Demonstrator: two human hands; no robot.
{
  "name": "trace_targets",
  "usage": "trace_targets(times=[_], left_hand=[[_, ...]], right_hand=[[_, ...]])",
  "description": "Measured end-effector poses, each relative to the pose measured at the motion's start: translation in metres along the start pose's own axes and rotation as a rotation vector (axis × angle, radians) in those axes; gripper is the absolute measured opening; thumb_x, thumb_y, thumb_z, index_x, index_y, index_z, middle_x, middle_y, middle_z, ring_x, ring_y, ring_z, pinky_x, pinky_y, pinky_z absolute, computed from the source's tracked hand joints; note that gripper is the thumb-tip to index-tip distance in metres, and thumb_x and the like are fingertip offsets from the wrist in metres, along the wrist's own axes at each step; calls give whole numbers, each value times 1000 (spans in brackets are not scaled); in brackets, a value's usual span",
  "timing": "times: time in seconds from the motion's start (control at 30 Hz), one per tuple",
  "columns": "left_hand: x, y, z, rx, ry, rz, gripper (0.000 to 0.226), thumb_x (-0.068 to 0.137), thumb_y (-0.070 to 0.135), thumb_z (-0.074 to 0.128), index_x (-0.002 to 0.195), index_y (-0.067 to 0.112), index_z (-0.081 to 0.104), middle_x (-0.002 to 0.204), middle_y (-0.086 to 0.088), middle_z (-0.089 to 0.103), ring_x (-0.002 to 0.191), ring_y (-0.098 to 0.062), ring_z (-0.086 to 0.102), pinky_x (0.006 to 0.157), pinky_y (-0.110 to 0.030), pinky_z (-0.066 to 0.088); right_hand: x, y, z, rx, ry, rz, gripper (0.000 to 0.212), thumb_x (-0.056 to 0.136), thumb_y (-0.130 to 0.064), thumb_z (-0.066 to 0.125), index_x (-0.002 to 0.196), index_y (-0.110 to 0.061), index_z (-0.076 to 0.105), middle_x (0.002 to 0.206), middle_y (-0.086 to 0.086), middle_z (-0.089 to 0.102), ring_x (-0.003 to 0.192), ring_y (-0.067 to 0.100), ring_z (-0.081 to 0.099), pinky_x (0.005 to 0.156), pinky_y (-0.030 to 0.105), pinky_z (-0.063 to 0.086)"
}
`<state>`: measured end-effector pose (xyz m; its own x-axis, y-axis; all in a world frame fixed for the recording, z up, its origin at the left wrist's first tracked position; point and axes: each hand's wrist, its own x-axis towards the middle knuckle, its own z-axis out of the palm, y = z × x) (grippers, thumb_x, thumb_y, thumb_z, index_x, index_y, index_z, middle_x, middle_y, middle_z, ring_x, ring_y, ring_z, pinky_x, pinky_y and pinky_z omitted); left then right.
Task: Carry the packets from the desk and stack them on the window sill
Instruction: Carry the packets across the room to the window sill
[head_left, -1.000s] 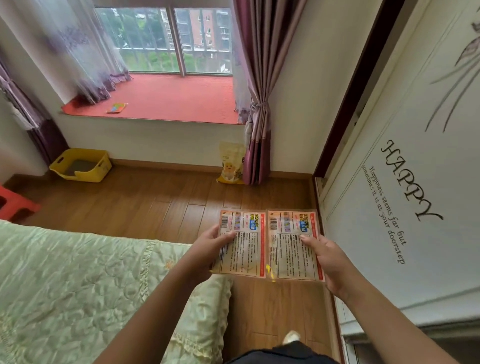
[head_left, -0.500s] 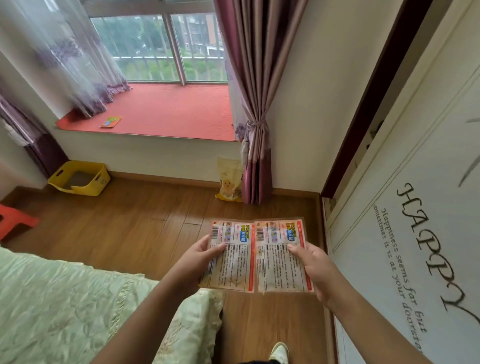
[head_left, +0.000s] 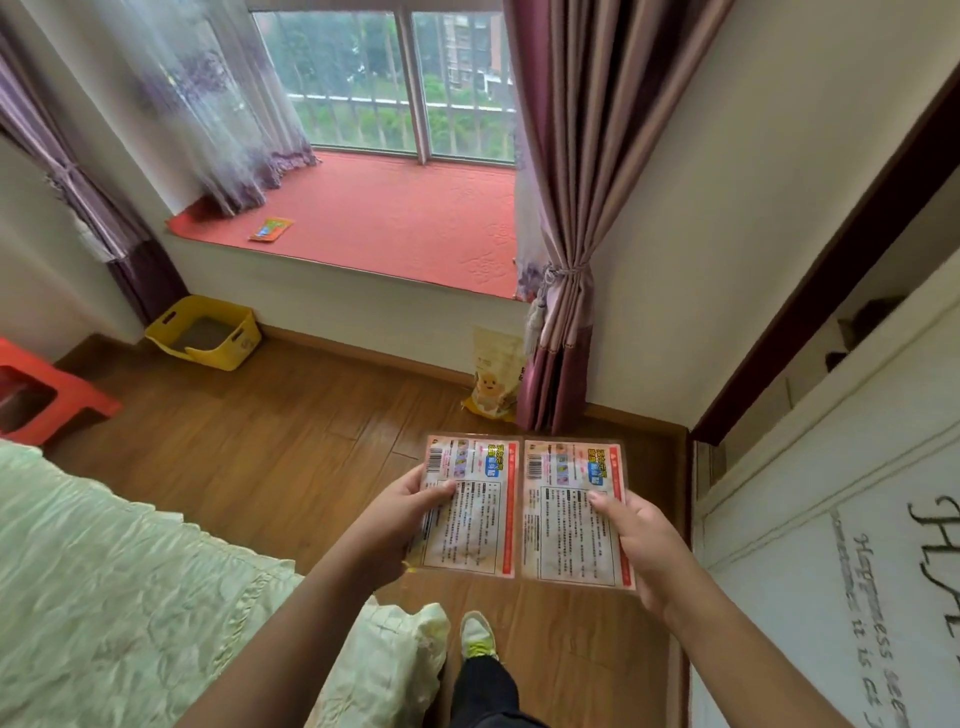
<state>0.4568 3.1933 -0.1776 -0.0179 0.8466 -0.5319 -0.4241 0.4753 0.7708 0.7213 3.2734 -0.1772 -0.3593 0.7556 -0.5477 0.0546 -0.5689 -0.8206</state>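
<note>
Two packets (joined) held between left hand and right hand.

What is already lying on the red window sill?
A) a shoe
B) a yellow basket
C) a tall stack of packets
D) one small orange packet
D: a single orange packet lies flat near the left front of the red window sill, while the two other packets are held apart, one in the left hand and one in the right hand.
</note>
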Motion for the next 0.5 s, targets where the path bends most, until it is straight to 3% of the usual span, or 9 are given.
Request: trace_targets(times=[0.23,0.5], left_hand=[[63,58,-40,-58,-36,68,54,79,27,79,125,10,56,115,-23,75,100,-36,75,71,-38,64],[107,125,-91,-116,34,128,32,96,15,64,126,8,54,115,-24,74,102,-39,74,71,-39,65]], right_hand=[[86,-60,39,-70,-34,-16,19,102,-22,51,112,-12,64,90,9,81,83,26,79,55,32,62],[165,-118,96,-54,-103,-19,22,103,-21,50,114,-9,65,98,15,80,88,31,78,58,35,63]])
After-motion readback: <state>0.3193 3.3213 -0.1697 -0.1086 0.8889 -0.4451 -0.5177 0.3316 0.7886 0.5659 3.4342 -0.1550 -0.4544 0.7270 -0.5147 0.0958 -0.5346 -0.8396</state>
